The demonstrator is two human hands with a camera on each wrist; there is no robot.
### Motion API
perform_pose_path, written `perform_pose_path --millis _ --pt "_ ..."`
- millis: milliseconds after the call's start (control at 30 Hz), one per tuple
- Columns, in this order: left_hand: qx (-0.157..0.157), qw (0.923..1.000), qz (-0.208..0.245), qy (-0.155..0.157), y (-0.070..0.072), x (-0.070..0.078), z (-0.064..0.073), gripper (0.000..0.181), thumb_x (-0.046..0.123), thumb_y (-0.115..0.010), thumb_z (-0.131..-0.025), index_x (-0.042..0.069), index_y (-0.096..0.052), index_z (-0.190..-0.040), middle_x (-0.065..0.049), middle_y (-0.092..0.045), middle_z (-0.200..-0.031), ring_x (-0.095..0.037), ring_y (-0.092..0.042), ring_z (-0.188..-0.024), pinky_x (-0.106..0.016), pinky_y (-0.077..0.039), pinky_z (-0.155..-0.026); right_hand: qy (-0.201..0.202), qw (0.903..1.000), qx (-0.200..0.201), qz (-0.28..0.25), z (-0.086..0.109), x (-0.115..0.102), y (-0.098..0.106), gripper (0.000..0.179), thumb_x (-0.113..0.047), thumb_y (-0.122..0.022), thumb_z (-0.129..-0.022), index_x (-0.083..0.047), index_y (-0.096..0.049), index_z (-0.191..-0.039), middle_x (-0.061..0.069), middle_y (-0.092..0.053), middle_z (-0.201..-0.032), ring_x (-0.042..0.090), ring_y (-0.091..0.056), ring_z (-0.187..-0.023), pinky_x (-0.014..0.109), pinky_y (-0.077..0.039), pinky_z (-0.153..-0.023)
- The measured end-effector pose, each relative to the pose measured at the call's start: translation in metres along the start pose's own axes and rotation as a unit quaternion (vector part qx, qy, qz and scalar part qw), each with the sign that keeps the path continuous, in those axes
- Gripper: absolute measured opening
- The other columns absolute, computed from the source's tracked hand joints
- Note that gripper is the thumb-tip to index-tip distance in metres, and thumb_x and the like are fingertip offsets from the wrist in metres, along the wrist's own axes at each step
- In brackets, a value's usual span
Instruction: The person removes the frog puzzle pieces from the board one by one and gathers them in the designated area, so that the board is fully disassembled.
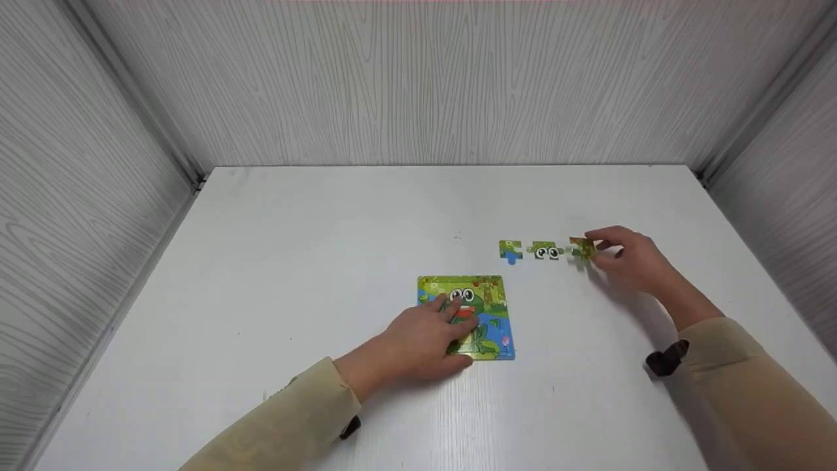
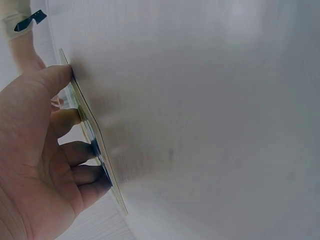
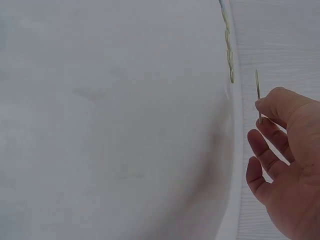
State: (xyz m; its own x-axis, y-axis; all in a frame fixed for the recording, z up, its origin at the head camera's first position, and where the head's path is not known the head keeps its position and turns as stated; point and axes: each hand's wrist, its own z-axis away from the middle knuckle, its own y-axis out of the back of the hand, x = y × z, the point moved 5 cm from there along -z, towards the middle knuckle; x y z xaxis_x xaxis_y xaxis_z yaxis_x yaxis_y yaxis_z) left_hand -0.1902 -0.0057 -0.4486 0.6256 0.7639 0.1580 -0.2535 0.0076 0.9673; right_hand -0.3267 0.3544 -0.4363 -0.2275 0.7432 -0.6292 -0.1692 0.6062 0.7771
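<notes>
A square frog jigsaw puzzle (image 1: 495,307) lies on the table, green and blue with a big-eyed frog. My left hand (image 1: 422,340) rests on it, fingers spread over the frog and thumb at the near edge. In the left wrist view, the fingertips of the left hand (image 2: 45,145) press on the board. At the right, my right hand (image 1: 631,261) pinches a green and brown puzzle piece (image 1: 580,247) between thumb and index finger. Edge-on in the right wrist view, that piece (image 3: 258,82) stands off the table, and the other fingers are loosely bent.
Left of the pinched piece lie two loose pieces in a row: one with the frog's eyes (image 1: 545,251) and a green and blue corner piece (image 1: 510,250). They sit behind the puzzle on the white table (image 1: 314,229). Pale wood-grain panels (image 1: 418,85) enclose the back and sides.
</notes>
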Motion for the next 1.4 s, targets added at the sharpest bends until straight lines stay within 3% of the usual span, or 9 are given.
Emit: perform_pose_path --millis 167,433,733,1067,1400 --pt "0.001 1.0000 0.000 -0.003 0.000 0.001 0.000 0.067 0.059 -0.050 -0.106 0.027 -0.043 -0.165 -0.015 -0.036 -0.169 -0.040 -0.033 -0.156 -0.047 -0.036 -0.123 -0.030 0.9995 -0.008 -0.006 0.000 0.010 -0.001 0.047 -0.007 -0.062 -0.104 -0.002 -0.057 -0.151 0.022 -0.057 -0.147 0.041 -0.056 -0.132 0.057 -0.048 -0.104" --pt "-0.004 1.0000 0.003 -0.006 0.000 0.003 0.000 0.068 0.059 -0.049 -0.106 0.028 -0.041 -0.166 -0.015 -0.033 -0.170 -0.040 -0.031 -0.156 -0.048 -0.035 -0.123 -0.066 0.9977 -0.013 0.001 0.003 0.020 -0.001 0.049 -0.011 -0.062 -0.105 -0.005 -0.055 -0.152 0.026 -0.059 -0.143 0.046 -0.058 -0.129 0.054 -0.052 -0.099" --pt "-0.007 0.9999 0.001 -0.008 -0.002 0.005 0.000 0.068 0.060 -0.048 -0.106 0.028 -0.040 -0.166 -0.015 -0.033 -0.170 -0.040 -0.032 -0.156 -0.050 -0.037 -0.121 -0.060 0.9981 -0.009 0.009 0.005 0.026 -0.005 0.047 -0.009 -0.061 -0.104 -0.003 -0.057 -0.150 0.025 -0.060 -0.141 0.043 -0.058 -0.127 0.055 -0.050 -0.101" --pt "0.002 0.9999 -0.008 -0.012 -0.003 0.003 -0.001 0.067 0.059 -0.050 -0.106 0.028 -0.044 -0.164 -0.015 -0.037 -0.168 -0.041 -0.036 -0.154 -0.049 -0.040 -0.120 -0.063 0.9978 -0.021 0.005 0.006 0.026 -0.008 0.047 -0.013 -0.062 -0.105 -0.004 -0.057 -0.151 0.026 -0.059 -0.143 0.045 -0.053 -0.135 0.054 -0.048 -0.104" --pt "0.004 1.0000 0.000 -0.006 -0.001 -0.003 -0.001 0.068 0.060 -0.051 -0.105 0.028 -0.044 -0.164 -0.015 -0.035 -0.169 -0.040 -0.034 -0.155 -0.050 -0.041 -0.119 -0.058 0.9982 -0.009 -0.011 0.004 0.016 -0.003 0.050 -0.013 -0.062 -0.105 -0.004 -0.053 -0.154 0.027 -0.057 -0.146 0.047 -0.056 -0.133 0.054 -0.051 -0.101"
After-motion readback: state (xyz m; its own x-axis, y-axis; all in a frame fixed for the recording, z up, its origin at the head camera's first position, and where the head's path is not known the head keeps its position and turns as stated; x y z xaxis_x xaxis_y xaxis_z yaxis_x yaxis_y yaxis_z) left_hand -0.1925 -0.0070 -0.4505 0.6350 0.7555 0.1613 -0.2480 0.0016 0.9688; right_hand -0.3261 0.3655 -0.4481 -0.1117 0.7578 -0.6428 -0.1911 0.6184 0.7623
